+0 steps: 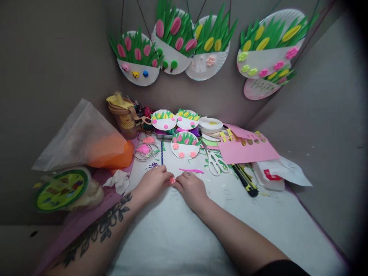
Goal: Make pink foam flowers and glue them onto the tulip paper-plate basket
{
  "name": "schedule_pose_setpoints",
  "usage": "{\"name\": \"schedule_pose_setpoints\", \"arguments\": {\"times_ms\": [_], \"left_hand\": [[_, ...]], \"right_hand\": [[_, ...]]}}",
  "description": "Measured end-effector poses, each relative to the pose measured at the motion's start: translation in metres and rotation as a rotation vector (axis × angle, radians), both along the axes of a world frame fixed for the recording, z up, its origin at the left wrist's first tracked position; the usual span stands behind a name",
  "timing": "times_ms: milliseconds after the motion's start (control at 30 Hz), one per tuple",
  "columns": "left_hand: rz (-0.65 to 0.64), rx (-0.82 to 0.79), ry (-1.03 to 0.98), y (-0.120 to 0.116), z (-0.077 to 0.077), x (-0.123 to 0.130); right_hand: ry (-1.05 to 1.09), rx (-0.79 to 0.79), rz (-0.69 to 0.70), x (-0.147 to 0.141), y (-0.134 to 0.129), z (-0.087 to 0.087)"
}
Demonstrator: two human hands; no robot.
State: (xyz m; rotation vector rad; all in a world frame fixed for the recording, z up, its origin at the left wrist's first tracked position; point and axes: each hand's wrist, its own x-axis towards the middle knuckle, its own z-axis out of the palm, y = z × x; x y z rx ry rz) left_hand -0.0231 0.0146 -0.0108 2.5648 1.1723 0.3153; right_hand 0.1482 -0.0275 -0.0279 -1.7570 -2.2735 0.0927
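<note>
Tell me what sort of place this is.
Probably a craft table in the corner of a room: white scissors, a yellow-and-black cutter and cut-out pink paper lie on it, with flower-decorated paper plates hanging above.

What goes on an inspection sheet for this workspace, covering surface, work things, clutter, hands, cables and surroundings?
Surface: white cover, with green scraps beside the scissors.
Work things: pink piece in hand; pink tool and nearest plate beyond.
Clutter: crumpled tissue at left; cutter at right.
Hands: left hand holds the pink piece; right hand has its fingertips at it.
Cables: nothing seen.
Surroundings: decorated plates hang on strings before a grey wall.
</note>
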Motion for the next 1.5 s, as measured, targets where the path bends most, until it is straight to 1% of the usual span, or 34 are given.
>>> {"name": "schedule_pose_setpoints", "arguments": {"times_ms": [233, 433, 667, 800, 900, 1000, 1200, 1367, 1500], "left_hand": [[-0.005, -0.008, -0.008, 0.0004, 0.0016, -0.0005], [-0.007, -0.029, -0.048, 0.0005, -0.0003, 0.0012], [0.013, -0.064, -0.079, -0.0018, 0.0010, 0.0025], [0.003, -0.077, -0.112, -0.0010, 0.0037, 0.0008], [0.032, -0.086, -0.141, 0.0002, 0.0062, -0.0011], [0.052, -0.080, -0.113, 0.0006, 0.0084, -0.0022], [0.019, -0.041, -0.010, 0.0015, 0.0077, -0.0023], [0.001, -0.021, 0.020, 0.0018, 0.0063, -0.0015], [-0.005, -0.022, 0.023, 0.0016, 0.0069, -0.0019]], "right_hand": [[0.058, -0.023, 0.012, 0.0048, -0.0030, 0.0026], [0.043, -0.032, 0.024, 0.0032, -0.0011, 0.0005], [0.019, -0.030, -0.004, -0.0007, -0.0001, 0.0015], [0.059, -0.022, -0.017, 0.0039, -0.0008, 0.0044], [0.107, -0.011, 0.010, 0.0077, -0.0012, 0.0047], [0.145, 0.000, 0.049, 0.0079, -0.0006, 0.0022], [0.168, 0.006, 0.060, 0.0028, 0.0031, -0.0017], [0.173, 0.009, 0.059, 0.0018, 0.0050, -0.0032], [0.191, 0.022, 0.069, 0.0062, 0.0043, -0.0034]]}}
